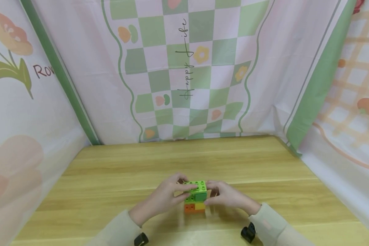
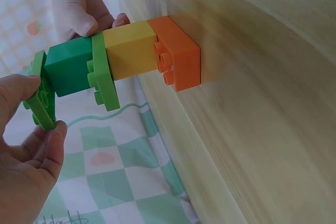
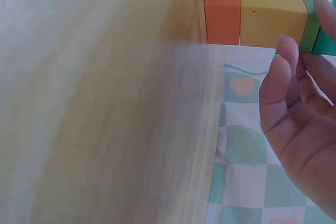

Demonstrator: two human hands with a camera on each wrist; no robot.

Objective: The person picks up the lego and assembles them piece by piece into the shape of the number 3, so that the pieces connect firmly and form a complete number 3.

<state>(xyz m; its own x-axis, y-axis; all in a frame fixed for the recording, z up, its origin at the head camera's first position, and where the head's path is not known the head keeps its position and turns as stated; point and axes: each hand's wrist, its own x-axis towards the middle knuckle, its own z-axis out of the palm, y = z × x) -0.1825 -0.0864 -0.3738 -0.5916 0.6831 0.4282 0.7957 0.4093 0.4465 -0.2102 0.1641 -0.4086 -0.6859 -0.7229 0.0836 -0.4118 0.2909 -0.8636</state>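
A tower of toy building bricks stands on the table. At its base is an orange brick (image 2: 181, 56), then a yellow block (image 2: 131, 48), a light green studded brick (image 2: 106, 74), a dark green block (image 2: 70, 65) and a light green top brick (image 1: 201, 186). My left hand (image 1: 164, 194) pinches that top brick between thumb and fingers, at its left side. On the tower's right, my right hand (image 1: 226, 195) holds the dark green block near the lower light green brick, thumb in front and fingers behind. The two green bricks overhang the narrower blocks.
The wooden table (image 1: 126, 164) extends behind and to both sides of the tower. A checked cloth curtain (image 1: 200, 85) hangs along its back edge, and printed cloth (image 1: 33, 136) covers the left side. Small black wrist cameras (image 1: 248, 233) sit at the sleeves.
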